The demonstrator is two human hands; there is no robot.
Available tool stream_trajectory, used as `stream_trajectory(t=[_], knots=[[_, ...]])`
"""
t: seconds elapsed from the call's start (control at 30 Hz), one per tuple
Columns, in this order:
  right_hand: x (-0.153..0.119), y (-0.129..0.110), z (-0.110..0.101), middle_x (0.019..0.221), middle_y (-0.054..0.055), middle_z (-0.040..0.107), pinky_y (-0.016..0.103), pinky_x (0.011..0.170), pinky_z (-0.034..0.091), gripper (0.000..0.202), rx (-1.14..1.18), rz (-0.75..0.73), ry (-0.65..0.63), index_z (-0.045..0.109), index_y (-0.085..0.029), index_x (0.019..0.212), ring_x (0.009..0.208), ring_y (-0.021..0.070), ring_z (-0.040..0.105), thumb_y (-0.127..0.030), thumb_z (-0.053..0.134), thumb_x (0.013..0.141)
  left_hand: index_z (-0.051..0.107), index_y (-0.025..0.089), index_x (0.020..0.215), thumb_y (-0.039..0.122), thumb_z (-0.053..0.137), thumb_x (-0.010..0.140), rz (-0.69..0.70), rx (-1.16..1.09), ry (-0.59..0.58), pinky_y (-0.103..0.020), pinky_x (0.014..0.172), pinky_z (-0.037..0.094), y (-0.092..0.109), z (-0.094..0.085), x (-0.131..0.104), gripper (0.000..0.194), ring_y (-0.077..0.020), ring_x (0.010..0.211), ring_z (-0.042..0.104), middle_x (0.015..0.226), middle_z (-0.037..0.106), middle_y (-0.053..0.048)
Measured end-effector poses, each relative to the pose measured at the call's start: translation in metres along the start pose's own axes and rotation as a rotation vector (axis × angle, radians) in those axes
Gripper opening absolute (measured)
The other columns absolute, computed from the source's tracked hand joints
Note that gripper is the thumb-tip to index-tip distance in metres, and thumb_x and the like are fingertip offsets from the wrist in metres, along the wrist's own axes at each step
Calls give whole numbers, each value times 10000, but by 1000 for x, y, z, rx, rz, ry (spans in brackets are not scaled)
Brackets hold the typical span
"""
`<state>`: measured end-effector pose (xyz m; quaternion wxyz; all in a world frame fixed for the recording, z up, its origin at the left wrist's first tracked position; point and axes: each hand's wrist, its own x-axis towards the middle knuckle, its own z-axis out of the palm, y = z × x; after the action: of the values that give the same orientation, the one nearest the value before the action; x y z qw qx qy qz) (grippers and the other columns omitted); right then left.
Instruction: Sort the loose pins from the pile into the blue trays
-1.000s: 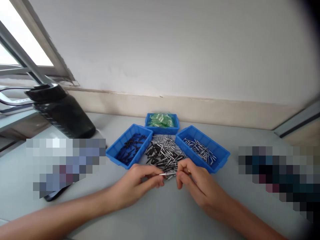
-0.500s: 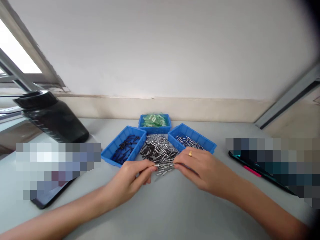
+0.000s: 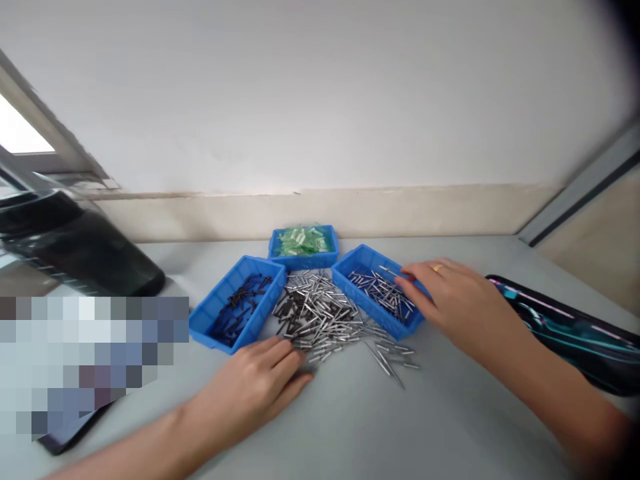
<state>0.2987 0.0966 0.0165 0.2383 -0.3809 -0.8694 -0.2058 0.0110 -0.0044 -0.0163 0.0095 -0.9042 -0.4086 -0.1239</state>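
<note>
Grey worktop (image 3: 360,427) spreads across the near side, and over it I see the person's left hand (image 3: 257,373), palm down, its fingers curled at the front edge of a loose pile of metal rods (image 3: 323,310); from where I stand I can't tell whether they have hold of anything. Stray rods (image 3: 384,363) lie at the pile's right, and darker pieces (image 3: 287,308) mix into its left side. Over to the right, a glossy black object (image 3: 575,340) with teal and pink streaks lies beside the right forearm. The right hand (image 3: 460,297), wearing a gold ring (image 3: 438,267), has its fingers pinched on one slim silver rod (image 3: 389,271), held over the right blue tray (image 3: 344,283), where more such rods lie. Left of the pile, the left blue tray (image 3: 257,319) holds dark pins (image 3: 245,303). A black bottle (image 3: 105,250) is off to the left. Behind the pile, the rear blue tray (image 3: 305,261) is heaped with green pieces (image 3: 303,241), near the pale wall (image 3: 320,100)
</note>
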Motion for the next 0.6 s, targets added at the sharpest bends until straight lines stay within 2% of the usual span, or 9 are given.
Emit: stream_trajectory(t=[0.07, 0.17, 0.23, 0.3, 0.37, 0.5, 0.6], knots=[[0, -6, 0, 840, 71, 619, 339, 721, 367, 220, 42, 2, 4, 577, -135, 962, 790, 198, 539, -277, 410, 954, 583, 173, 857, 275, 417, 957, 3, 5, -10, -316, 563, 484, -2, 6, -1, 218, -195, 649, 600, 746, 606, -29], [-6, -39, -1, 802, 31, 602, 324, 694, 349, 131, 265, -188, -24, 564, -168, 906, 777, 179, 515, -178, 434, 916, 579, 183, 893, 216, 372, 968, 15, -24, 16, -311, 577, 492, -4, 13, 0, 223, -191, 661, 610, 765, 615, -27], [-12, -64, -1, 737, 1, 565, 314, 631, 319, 117, 394, -357, -141, 526, -184, 802, 707, 159, 474, -152, 447, 883, 569, 184, 904, 200, 347, 971, 6, -59, 41, -300, 570, 486, -5, 16, 0, 232, -185, 647, 607, 751, 606, -26], [-18, -80, 0, 710, -15, 539, 310, 598, 294, 94, 447, -454, -231, 501, -189, 775, 674, 150, 444, -168, 480, 864, 556, 187, 892, 202, 351, 967, -24, -104, 48, -288, 561, 477, -5, 16, 1, 219, -180, 636, 600, 739, 593, -25], [-22, -85, 3, 707, -14, 531, 311, 585, 276, 67, 433, -463, -272, 496, -190, 799, 674, 153, 435, -187, 487, 865, 545, 190, 891, 196, 373, 955, -63, -171, 35, -277, 576, 475, -3, 15, 1, 184, -175, 655, 598, 755, 591, -24], [-25, -80, 8, 723, -10, 529, 300, 574, 245, 55, 379, -343, -269, 493, -190, 894, 677, 156, 436, -147, 463, 878, 517, 200, 877, 190, 393, 940, -157, -414, -64, -240, 653, 473, 2, 11, 2, 140, -142, 726, 589, 798, 585, -9], [-24, -76, 10, 714, -9, 524, 294, 566, 235, 83, 374, -324, -265, 478, -192, 844, 660, 150, 436, -126, 448, 884, 503, 202, 855, 215, 376, 946, -260, -570, -100, -220, 659, 465, 5, 10, 5, 156, -126, 719, 568, 789, 571, 1]])
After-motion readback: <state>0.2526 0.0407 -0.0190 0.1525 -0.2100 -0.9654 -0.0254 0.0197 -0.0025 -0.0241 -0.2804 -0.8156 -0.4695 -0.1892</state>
